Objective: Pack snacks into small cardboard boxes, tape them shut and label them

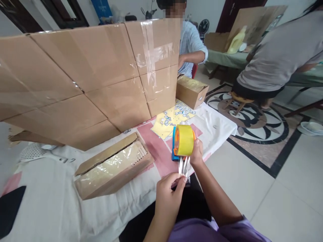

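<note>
My right hand (197,152) is closed round a tape dispenser (174,144) with blue and orange parts, which carries a wide roll of yellowish tape (185,140). From the roll a strip of clear tape (184,166) runs down, creased and shiny. My left hand (171,188) pinches the lower end of that strip between thumb and fingers. To the left of my hands, a long cardboard box (113,168) lies on the cloth-covered table (136,191), with tape across its top.
A tall taped cardboard partition (108,77) stands across the table. Behind it sits a person (191,40) near another cardboard box (192,91). A patterned yellow sheet (166,123), a white slotted plastic piece (37,152) and a black flat object (11,210) lie on the table. Another person (282,57) sits right.
</note>
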Tool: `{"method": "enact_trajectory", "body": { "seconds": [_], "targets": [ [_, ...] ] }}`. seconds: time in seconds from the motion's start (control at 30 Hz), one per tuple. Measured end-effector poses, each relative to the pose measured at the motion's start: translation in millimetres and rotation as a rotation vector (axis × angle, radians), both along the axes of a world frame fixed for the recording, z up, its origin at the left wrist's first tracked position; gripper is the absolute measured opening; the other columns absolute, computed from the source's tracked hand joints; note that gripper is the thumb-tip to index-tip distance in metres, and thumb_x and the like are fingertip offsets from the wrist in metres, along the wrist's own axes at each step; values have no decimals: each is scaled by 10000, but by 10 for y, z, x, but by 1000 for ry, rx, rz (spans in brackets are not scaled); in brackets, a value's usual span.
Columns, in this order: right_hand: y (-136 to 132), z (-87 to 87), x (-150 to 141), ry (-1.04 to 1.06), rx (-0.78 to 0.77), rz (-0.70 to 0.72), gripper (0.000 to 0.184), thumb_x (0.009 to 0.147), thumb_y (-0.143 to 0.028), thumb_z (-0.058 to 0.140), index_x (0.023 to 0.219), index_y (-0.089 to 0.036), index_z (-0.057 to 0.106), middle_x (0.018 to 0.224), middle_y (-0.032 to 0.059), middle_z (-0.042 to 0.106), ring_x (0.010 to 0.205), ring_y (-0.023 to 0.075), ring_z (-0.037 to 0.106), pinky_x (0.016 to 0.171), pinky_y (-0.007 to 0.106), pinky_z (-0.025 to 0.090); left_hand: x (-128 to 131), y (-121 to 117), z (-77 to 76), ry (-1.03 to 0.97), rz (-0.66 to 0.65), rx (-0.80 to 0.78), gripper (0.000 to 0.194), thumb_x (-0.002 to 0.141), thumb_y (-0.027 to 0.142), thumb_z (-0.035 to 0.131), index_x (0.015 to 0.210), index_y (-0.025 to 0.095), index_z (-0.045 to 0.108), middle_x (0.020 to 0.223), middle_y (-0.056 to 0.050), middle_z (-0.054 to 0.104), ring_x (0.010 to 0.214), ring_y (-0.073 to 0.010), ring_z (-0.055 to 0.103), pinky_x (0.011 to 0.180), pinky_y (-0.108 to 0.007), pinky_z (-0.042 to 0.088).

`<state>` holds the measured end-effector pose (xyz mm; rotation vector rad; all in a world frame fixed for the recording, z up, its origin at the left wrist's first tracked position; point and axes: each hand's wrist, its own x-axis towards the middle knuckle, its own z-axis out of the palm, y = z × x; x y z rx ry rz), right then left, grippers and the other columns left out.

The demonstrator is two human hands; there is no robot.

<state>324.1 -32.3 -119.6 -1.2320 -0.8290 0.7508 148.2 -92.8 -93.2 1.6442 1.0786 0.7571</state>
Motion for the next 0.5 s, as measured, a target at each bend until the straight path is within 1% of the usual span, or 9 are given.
{"method": "enact_trajectory", "body": {
  "seconds": [0.07,0.1,0.17,0.27,0.37,0.43,0.5],
  "targets": [
    [24,44,11,24,38,-139,667,843,-895,433,720,-256,584,573,7,515,525,187,514,479,327,432,-6,2,-20,-43,2,-129,224,927,355,606,868,206,763,780,-44,765,674,-178,716,640,-250,549],
    [34,71,16,39,57,-152,658,837,-888,458,729,-252,589,585,11,529,533,189,523,487,329,435,-7,3,-23,-57,12,-178,227,918,362,609,864,200,759,749,-36,754,614,-165,702,599,-238,535],
    [48,129,26,56,83,-76,639,798,-878,538,786,-244,619,633,26,579,572,207,568,524,346,463,-6,0,-10,-67,36,-240,229,900,374,623,847,193,752,695,-19,731,519,-142,662,534,-224,501],
    [53,204,29,71,101,26,564,750,-782,692,896,-239,656,726,50,655,633,237,628,583,377,502,0,-18,43,-59,54,-263,236,891,387,633,832,191,748,630,-1,692,484,-129,637,513,-213,474],
    [56,254,18,125,94,48,452,780,-666,729,902,-236,661,748,58,683,647,244,651,592,380,514,-11,-30,78,-44,69,-239,240,894,388,632,831,191,752,639,0,694,474,-118,627,524,-208,472],
    [61,284,13,156,75,56,402,790,-623,721,866,-234,656,718,52,679,636,240,653,573,367,517,-27,-36,65,-36,70,-226,242,895,392,635,841,192,759,660,-3,699,468,-112,621,522,-207,471],
    [64,323,17,190,78,59,377,773,-589,730,883,-235,659,694,39,673,633,239,656,555,355,523,-41,-47,26,-30,67,-238,253,894,410,642,851,193,765,638,2,674,456,-113,610,496,-206,460]
  ]
}}
